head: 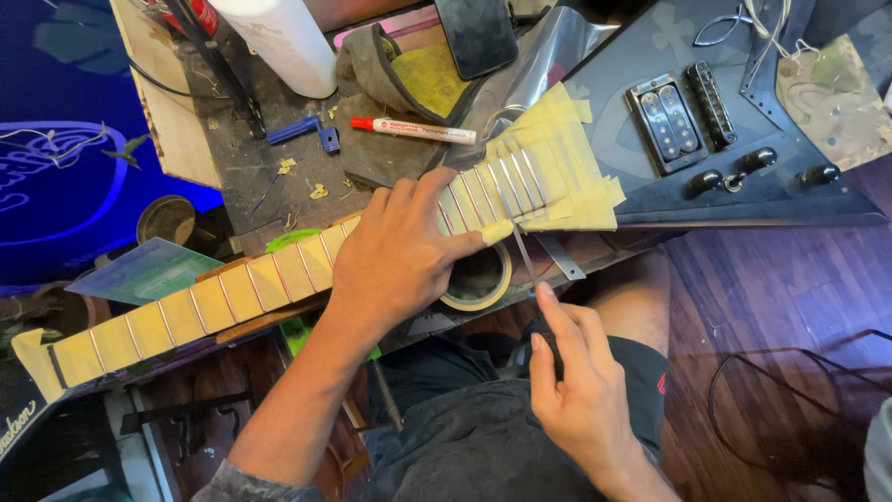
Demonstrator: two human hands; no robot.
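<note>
A black electric guitar (743, 158) lies across the cluttered counter (242, 158) and over the person's lap, its neck (232, 297) running down to the left and its pointed body reaching up to the right. The wood between the frets is covered with strips of yellowish masking tape (557, 177), so only the thin metal frets show. The left hand (400, 256) rests on top of the neck about midway along, palm down, fingers curled over the far edge and the thumb stretched out to the right along the near edge, gripping the neck. The right hand (581, 390) sits lower, over the lap, its fingers pressed together around the dark handle of a thin metal file (520, 244), with the forefinger laid along it; the blade points up and its tip lies on the taped frets just beside the left thumb. Under the neck, right below the left hand, a roll of masking tape (478, 284) lies flat. Farther back on the counter sit a red-capped white marker (413, 130), a small blue clamp (307, 130), a white cylinder (283, 42) and a dark phone (476, 35). The guitar body carries a chrome-framed pickup (664, 123) and three black knobs (757, 160).
</note>
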